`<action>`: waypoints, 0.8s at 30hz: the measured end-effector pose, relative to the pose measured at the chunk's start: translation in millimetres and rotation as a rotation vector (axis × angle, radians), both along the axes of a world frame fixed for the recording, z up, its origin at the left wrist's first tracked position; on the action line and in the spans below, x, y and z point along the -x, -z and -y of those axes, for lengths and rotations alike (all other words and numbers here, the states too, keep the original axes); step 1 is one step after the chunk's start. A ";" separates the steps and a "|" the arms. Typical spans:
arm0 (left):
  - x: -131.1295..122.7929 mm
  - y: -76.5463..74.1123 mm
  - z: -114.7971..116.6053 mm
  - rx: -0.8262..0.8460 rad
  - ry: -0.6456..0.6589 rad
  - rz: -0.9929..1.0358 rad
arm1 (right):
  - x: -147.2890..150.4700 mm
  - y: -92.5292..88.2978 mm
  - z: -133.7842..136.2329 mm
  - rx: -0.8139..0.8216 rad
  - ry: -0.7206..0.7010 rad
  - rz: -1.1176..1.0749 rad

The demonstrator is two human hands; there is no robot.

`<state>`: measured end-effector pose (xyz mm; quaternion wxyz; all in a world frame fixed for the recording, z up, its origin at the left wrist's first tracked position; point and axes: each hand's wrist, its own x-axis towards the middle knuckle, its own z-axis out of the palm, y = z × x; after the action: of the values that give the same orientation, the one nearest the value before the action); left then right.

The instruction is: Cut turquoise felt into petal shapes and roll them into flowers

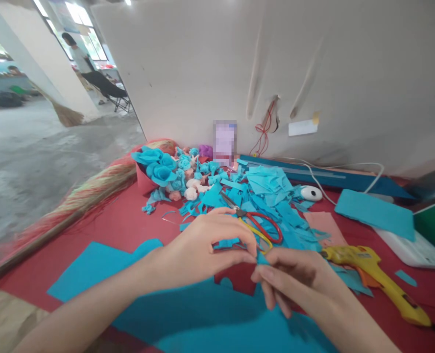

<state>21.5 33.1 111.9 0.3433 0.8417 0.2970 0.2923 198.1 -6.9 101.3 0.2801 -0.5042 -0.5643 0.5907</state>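
Both hands meet above a large blue sheet [188,314] on the red-covered table. My left hand [221,242] pinches thumb and fingertips together at a small piece of blue paper [262,258]. My right hand [294,277] grips the same piece between thumb and index finger; most of it is hidden by the fingers. Just beyond the hands lie scissors [265,228] with red and yellow handles, on a heap of blue paper scraps [235,196]. To the right of my right hand rests a yellow glue gun [379,274].
Rolled paper flowers [184,169] and a red cone of blue petals [153,169] stand at the back left. A long stick with pink fibres [81,211] lines the left edge. A white wall panel [203,73] rises behind; a person [78,56] stands far off.
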 end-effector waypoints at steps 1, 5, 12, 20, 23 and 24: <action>-0.3 0.8 0.1 0.025 -0.014 0.009 | 0.0 -0.3 0.2 -0.078 -0.014 0.065; -1.2 4.7 0.7 0.147 -0.068 0.052 | -0.9 1.0 1.0 -0.384 -0.077 0.268; -3.7 9.7 5.6 0.409 -0.105 0.204 | -0.9 4.3 4.8 -0.622 -0.077 0.474; -7.2 14.0 8.0 0.566 -0.106 0.403 | 0.8 8.2 5.9 -0.775 -0.031 0.447; -7.4 15.7 8.1 0.577 -0.116 0.395 | 0.9 13.7 4.6 -0.937 0.039 0.503; -7.5 16.1 8.1 0.587 -0.118 0.385 | 0.8 15.6 4.2 -0.994 0.058 0.527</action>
<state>29.0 24.9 95.8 0.6025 0.6181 0.3464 0.3673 197.2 -11.0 85.8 0.3495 -0.4575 -0.8115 0.1001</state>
